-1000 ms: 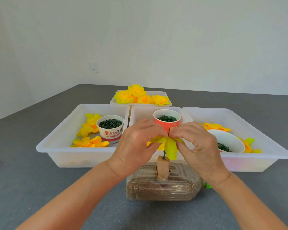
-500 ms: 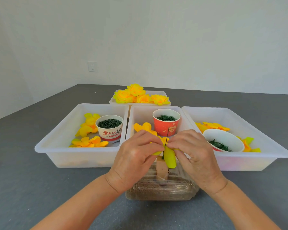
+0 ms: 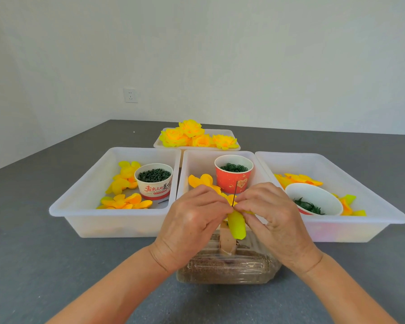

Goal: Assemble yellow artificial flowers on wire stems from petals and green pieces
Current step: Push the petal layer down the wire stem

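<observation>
1. The left hand [image 3: 194,220] and right hand [image 3: 270,216] meet fingertip to fingertip in front of the middle tray [image 3: 198,160], both pinching a yellow petal piece [image 3: 237,224] threaded on a thin dark wire [image 3: 235,192].
2. The petal piece is bright yellow shading to lime green at its lower end; one lobe hangs down between the two hands, and a bit of orange-yellow shows at the fingertips.
3. The wire stands upright, its bare top poking above the fingers in front of the red cup [image 3: 233,174].
4. Below the petal, a tan block [image 3: 227,239] sits on a clear plastic container [image 3: 225,268] filled with brown grains, resting on the grey table [image 3: 45,265].
5. The red cup holds small dark green rings, with loose yellow petals [image 3: 200,180] beside it in the middle tray.
6. The left tray [image 3: 80,197] has a white printed cup [image 3: 154,181] of dark green pieces and yellow petals.
7. The right tray [image 3: 369,190] has a tilted white bowl [image 3: 313,198] with green pieces and more petals.
8. Finished yellow flowers [image 3: 192,136] fill the far tray [image 3: 234,146].
</observation>
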